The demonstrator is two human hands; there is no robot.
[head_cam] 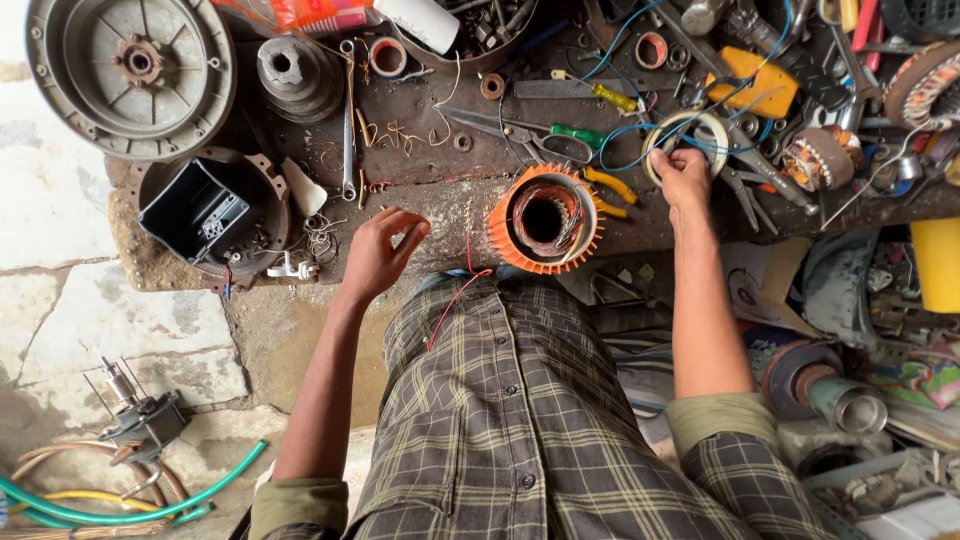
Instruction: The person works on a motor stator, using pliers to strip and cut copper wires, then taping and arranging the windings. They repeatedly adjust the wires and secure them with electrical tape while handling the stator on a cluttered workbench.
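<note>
The right hand (pixel 683 172) reaches out over the workbench (pixel 430 110), its fingers curled down onto a pale tape ring (pixel 700 128) and the blue wire (pixel 625 135) looped there; whether it truly grips the ring or only presses on it cannot be told. The left hand (pixel 380 250) hangs loose and half open above the near edge of the bench, fingers spread and slightly bent, holding nothing.

Between the two hands, at the bench's near edge just in front of the person's checked shirt (pixel 520 420), sits the orange motor winding core (pixel 545 218). It is a short round drum with its long axis tipped up toward the camera, so the dark bore faces upward and the orange paper slips fan out around the rim. A thin red wire (pixel 455 295) trails from its base down onto the shirt.

Beyond the core lie scissors (pixel 520 130) and a green-handled screwdriver (pixel 578 133). Left of the core, past the left hand, a long spanner (pixel 347 120) lies pointing away, then a black plastic box (pixel 200 210) resting in a round metal cover. Far left of the core a large grey metal end cover (pixel 130 70) lies face up.
</note>
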